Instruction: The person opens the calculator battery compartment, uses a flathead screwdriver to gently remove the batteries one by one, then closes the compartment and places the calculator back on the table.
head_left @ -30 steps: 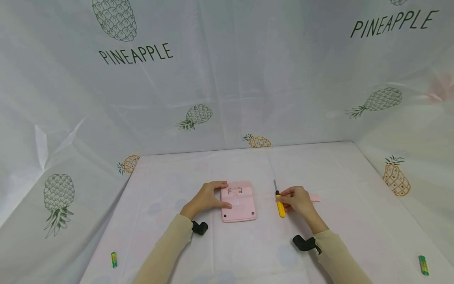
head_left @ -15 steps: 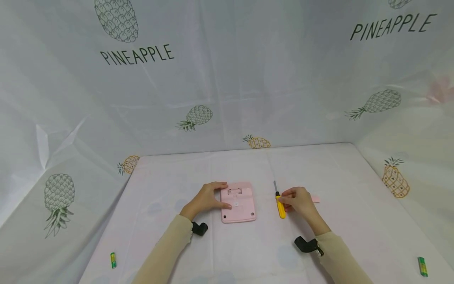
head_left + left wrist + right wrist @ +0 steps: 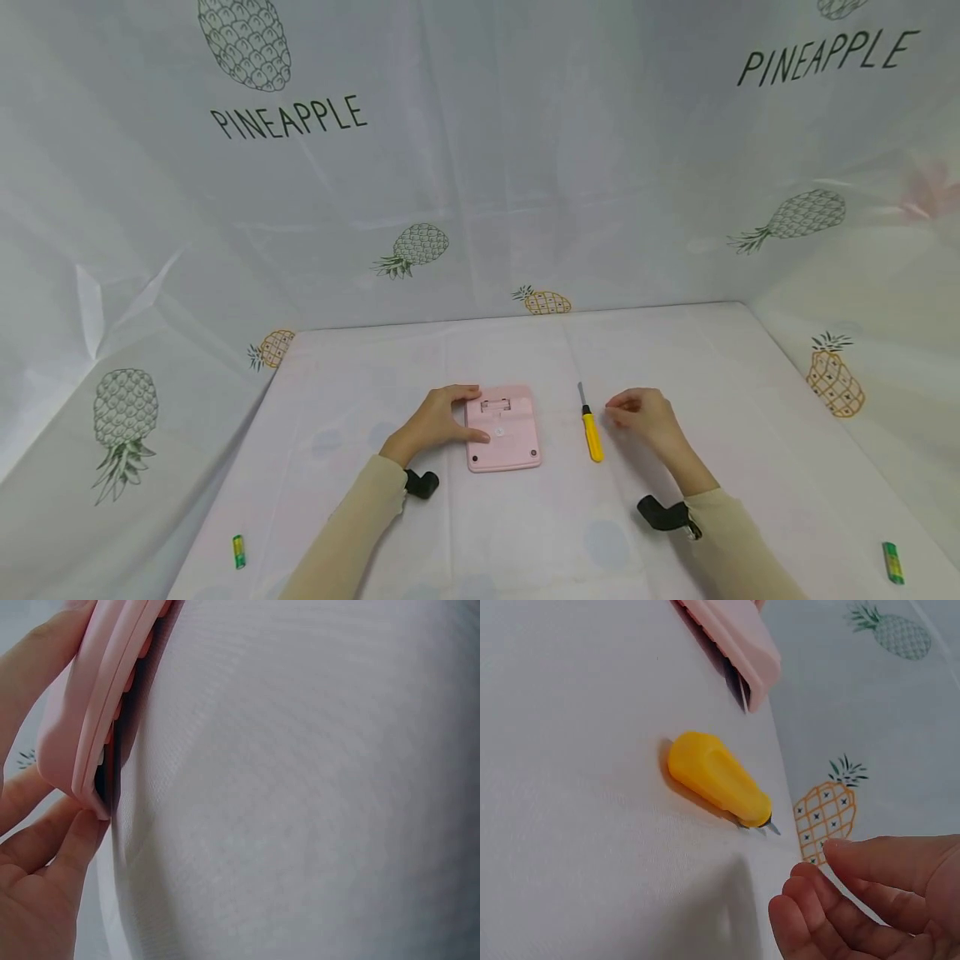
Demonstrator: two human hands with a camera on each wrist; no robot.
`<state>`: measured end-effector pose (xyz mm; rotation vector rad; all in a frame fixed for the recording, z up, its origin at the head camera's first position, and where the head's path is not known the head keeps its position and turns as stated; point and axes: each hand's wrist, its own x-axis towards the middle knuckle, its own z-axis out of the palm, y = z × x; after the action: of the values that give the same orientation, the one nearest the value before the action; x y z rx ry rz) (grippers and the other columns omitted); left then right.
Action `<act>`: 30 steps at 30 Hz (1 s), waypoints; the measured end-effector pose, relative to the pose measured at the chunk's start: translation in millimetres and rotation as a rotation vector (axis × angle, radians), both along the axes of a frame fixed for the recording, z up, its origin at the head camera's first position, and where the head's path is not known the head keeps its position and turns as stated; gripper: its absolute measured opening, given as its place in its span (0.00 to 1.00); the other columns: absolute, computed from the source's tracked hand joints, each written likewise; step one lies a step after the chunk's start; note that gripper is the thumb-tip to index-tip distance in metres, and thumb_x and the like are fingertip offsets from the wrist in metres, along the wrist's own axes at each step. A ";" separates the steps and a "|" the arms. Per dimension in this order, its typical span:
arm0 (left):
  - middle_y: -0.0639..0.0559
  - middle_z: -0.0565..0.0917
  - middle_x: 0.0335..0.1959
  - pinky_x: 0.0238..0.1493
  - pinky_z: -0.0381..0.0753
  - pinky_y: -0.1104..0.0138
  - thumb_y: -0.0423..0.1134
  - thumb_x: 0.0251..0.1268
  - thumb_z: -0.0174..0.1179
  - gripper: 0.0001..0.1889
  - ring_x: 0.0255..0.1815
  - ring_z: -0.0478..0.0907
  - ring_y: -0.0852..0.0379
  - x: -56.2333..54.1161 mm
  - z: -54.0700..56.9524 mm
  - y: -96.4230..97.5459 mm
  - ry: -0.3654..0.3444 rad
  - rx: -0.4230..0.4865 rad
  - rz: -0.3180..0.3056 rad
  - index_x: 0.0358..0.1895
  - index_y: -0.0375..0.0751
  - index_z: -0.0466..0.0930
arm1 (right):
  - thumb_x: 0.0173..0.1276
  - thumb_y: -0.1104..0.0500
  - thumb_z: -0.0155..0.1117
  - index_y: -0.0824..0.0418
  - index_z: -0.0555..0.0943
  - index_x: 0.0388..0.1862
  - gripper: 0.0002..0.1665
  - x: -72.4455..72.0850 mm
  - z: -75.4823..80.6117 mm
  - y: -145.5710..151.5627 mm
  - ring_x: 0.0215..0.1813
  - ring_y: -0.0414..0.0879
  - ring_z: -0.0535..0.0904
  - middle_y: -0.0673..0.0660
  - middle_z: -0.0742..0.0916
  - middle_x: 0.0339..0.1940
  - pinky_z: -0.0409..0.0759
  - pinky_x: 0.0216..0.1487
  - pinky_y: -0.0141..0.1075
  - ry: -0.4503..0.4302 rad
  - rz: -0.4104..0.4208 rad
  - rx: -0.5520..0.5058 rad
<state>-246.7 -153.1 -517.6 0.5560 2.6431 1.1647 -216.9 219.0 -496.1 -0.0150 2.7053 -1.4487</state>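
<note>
A pink calculator [image 3: 507,442] lies face down, its battery compartment [image 3: 496,406] uncovered; keys show along its underside in the left wrist view. My left hand [image 3: 433,423] grips it by the left side, thumb on the back and fingers round the far left corner. To its right rests a screwdriver [image 3: 592,435] with a yellow handle, blade pointing away from me. My right hand [image 3: 651,418] is just right of the screwdriver, apart from it, fingers loosely bent with nothing between them in the right wrist view.
A green battery [image 3: 238,552] lies at the front left of the table, another green battery [image 3: 892,563] at the front right. A white pineapple-print sheet [image 3: 480,167] hangs behind and at the sides of the table.
My right hand has let go of the screwdriver and moved to the right, now covering the spot where a small pink piece showed. The left hand and the calculator stay put.
</note>
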 end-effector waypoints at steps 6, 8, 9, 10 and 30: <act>0.54 0.73 0.69 0.73 0.62 0.57 0.58 0.36 0.82 0.48 0.74 0.64 0.50 -0.1 -1.0 -0.6 0.006 -0.005 0.002 0.66 0.42 0.77 | 0.67 0.65 0.68 0.67 0.87 0.38 0.05 0.6 2.1 10.0 0.43 0.56 0.83 0.59 0.89 0.37 0.82 0.43 0.43 0.132 0.026 0.092; 0.54 0.73 0.69 0.73 0.63 0.57 0.58 0.36 0.82 0.48 0.73 0.64 0.50 -0.3 -1.2 -0.7 0.008 -0.001 0.001 0.66 0.42 0.77 | 0.67 0.65 0.69 0.67 0.87 0.38 0.05 0.7 3.1 12.7 0.44 0.57 0.83 0.60 0.89 0.38 0.82 0.44 0.46 0.174 0.030 0.109; 0.54 0.73 0.69 0.73 0.63 0.57 0.58 0.36 0.82 0.48 0.74 0.64 0.50 -0.4 -1.4 -0.7 0.009 0.000 0.000 0.66 0.42 0.77 | 0.67 0.65 0.69 0.67 0.87 0.39 0.05 0.8 3.5 14.2 0.44 0.58 0.84 0.61 0.89 0.38 0.82 0.43 0.46 0.191 0.034 0.115; 0.53 0.73 0.70 0.73 0.63 0.57 0.58 0.36 0.82 0.48 0.74 0.64 0.50 -0.6 -1.8 -0.8 0.010 0.003 -0.002 0.66 0.41 0.77 | 0.67 0.66 0.69 0.68 0.87 0.39 0.05 0.7 4.0 15.8 0.43 0.58 0.84 0.61 0.89 0.39 0.83 0.42 0.45 0.204 0.036 0.115; 0.49 0.74 0.69 0.72 0.64 0.52 0.57 0.38 0.81 0.47 0.73 0.64 0.45 -1.7 -1.2 -2.1 0.020 0.022 -0.022 0.66 0.40 0.77 | 0.67 0.65 0.70 0.68 0.84 0.47 0.12 12.6 0.8 58.4 0.50 0.66 0.80 0.67 0.85 0.47 0.79 0.51 0.60 0.298 0.082 0.228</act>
<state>-248.4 -155.2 -518.8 0.6024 2.6366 1.1897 -204.3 277.5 -495.2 -0.3509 3.0486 -1.1915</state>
